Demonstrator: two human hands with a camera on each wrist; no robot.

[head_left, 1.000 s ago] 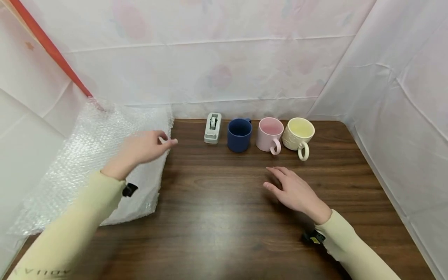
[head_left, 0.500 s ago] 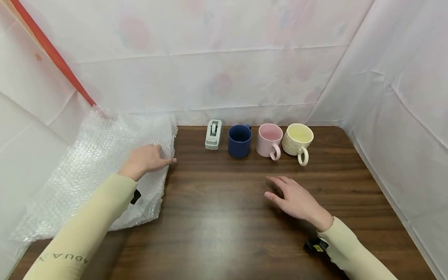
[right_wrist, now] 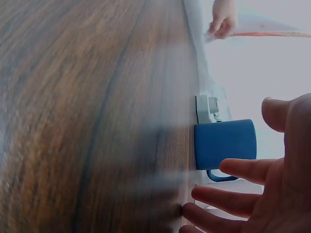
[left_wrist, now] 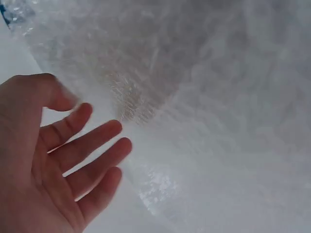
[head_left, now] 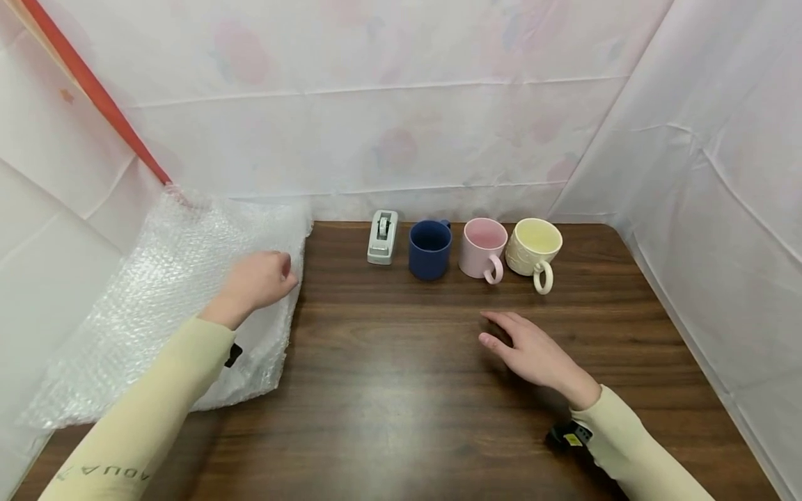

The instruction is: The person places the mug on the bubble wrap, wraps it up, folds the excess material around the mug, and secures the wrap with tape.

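On the left of the head view lies a sheet of bubble wrap (head_left: 188, 243), its right edge running under my left hand (head_left: 255, 284). The left wrist view shows my left thumb and index finger pinching the edge of the bubble wrap (left_wrist: 218, 111). The other fingers of that hand (left_wrist: 63, 150) are spread and loosely bent. My right hand (head_left: 535, 351) hovers low over the table, relaxed fingers holding nothing, in front of the pink mug (head_left: 479, 254). In the right wrist view the blue mug (right_wrist: 226, 144) stands beyond its fingers.
A pale tape dispenser (head_left: 382, 238), the blue mug (head_left: 429, 250), the pink mug and a cream-yellow mug (head_left: 532, 247) stand in a row along the back of the brown wooden table (head_left: 376, 376). Cloth walls (head_left: 407, 139) enclose the back and sides.
My left hand has moved over the bubble wrap's right edge, and its thumb has drawn in toward the index finger. The right hand has barely moved; the mugs and tape dispenser stay put.
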